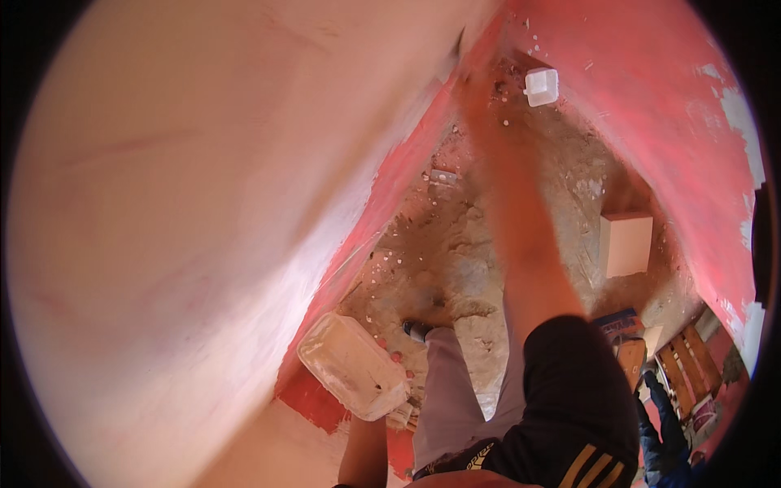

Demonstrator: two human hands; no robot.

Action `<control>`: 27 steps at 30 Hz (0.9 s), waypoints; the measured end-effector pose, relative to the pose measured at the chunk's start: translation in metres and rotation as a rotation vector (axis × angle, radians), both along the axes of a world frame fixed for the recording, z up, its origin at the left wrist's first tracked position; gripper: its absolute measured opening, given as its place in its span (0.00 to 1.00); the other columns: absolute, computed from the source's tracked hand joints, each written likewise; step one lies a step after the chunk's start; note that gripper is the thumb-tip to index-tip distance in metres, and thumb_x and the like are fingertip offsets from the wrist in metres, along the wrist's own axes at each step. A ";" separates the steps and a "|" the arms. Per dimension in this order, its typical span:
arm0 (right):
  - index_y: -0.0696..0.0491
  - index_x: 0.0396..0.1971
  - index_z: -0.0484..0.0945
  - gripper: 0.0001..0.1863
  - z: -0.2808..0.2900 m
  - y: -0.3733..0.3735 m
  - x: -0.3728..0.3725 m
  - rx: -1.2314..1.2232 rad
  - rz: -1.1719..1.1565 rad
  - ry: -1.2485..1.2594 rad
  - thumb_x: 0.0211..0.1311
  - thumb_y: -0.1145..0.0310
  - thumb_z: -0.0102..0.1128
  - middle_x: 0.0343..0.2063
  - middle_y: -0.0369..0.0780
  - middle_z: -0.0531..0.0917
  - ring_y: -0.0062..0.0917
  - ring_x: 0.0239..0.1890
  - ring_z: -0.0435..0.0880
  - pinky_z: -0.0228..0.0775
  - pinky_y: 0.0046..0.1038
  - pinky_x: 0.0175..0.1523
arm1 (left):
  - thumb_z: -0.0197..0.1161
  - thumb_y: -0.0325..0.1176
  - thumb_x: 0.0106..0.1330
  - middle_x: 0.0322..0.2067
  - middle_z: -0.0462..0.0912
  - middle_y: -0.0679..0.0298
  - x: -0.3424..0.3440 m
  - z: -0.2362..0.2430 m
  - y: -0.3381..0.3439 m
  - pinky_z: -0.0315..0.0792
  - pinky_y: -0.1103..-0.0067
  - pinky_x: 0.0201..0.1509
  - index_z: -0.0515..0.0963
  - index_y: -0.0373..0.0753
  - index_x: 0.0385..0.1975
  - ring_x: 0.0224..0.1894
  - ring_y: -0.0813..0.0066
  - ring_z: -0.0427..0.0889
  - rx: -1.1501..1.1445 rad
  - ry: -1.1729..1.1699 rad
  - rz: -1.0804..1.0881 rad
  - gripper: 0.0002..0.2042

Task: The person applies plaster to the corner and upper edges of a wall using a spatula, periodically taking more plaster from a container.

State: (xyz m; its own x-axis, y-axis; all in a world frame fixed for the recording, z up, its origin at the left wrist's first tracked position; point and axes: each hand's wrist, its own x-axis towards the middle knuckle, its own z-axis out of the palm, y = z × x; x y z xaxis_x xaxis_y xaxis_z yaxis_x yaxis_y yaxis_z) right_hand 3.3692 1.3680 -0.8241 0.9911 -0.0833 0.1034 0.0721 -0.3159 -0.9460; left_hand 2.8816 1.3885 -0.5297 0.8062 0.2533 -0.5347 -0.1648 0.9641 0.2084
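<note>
My left hand (397,356) is closed on a shallow whitish tray (350,366) with smears inside. Its fingers curl at the tray's right edge, and the tray is close to the left wall. My right arm stretches far forward, and my right hand (478,85) is at the lower part of the pale, smooth-coated left wall (211,179), by the corner. Motion smears its fingers. A thin dark edge (459,42) shows against the wall just beyond it; I cannot make out whether the hand holds it.
A white foam container (543,86) sits near the corner by the pink right wall (651,98). On the rough, debris-strewn floor (439,244) stands a pale box (626,246). Wooden slats (690,366) and a person in dark blue clothing (665,435) are at lower right.
</note>
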 end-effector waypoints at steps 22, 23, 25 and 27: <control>0.53 0.51 0.81 0.15 0.033 0.075 -0.451 0.086 0.494 0.400 0.67 0.67 0.55 0.33 0.45 0.86 0.29 0.37 0.85 0.74 0.29 0.47 | 0.61 0.57 0.62 0.65 0.62 0.54 -0.147 0.053 0.032 0.64 0.37 0.58 0.60 0.42 0.67 0.63 0.44 0.63 0.030 0.041 0.065 0.38; 0.53 0.50 0.81 0.15 -0.012 0.055 -0.441 -0.102 0.373 0.260 0.67 0.67 0.55 0.33 0.46 0.86 0.30 0.37 0.85 0.74 0.29 0.47 | 0.62 0.57 0.62 0.64 0.63 0.53 -0.150 0.049 0.034 0.64 0.38 0.58 0.59 0.40 0.67 0.63 0.45 0.63 -0.002 0.047 0.022 0.39; 0.59 0.46 0.80 0.13 0.046 0.086 -0.388 0.003 0.134 0.293 0.69 0.68 0.53 0.28 0.40 0.84 0.26 0.33 0.83 0.74 0.31 0.41 | 0.63 0.56 0.61 0.63 0.64 0.53 -0.186 0.067 0.048 0.65 0.40 0.59 0.58 0.38 0.67 0.63 0.46 0.63 0.074 0.123 0.063 0.40; 0.60 0.38 0.76 0.10 0.087 0.073 -0.296 0.571 0.179 0.516 0.69 0.68 0.52 0.19 0.33 0.74 0.19 0.22 0.73 0.65 0.27 0.27 | 0.65 0.56 0.60 0.61 0.66 0.52 -0.195 0.062 0.054 0.65 0.41 0.60 0.57 0.36 0.67 0.63 0.47 0.65 0.119 0.007 0.018 0.42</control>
State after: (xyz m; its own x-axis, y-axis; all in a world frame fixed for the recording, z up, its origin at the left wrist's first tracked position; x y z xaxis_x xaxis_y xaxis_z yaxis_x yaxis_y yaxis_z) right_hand 3.0735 1.4412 -0.7374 0.9054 0.1807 -0.3842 -0.4166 0.2034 -0.8861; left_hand 2.6863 1.4425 -0.4679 0.7971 0.3298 -0.5059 -0.1797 0.9293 0.3226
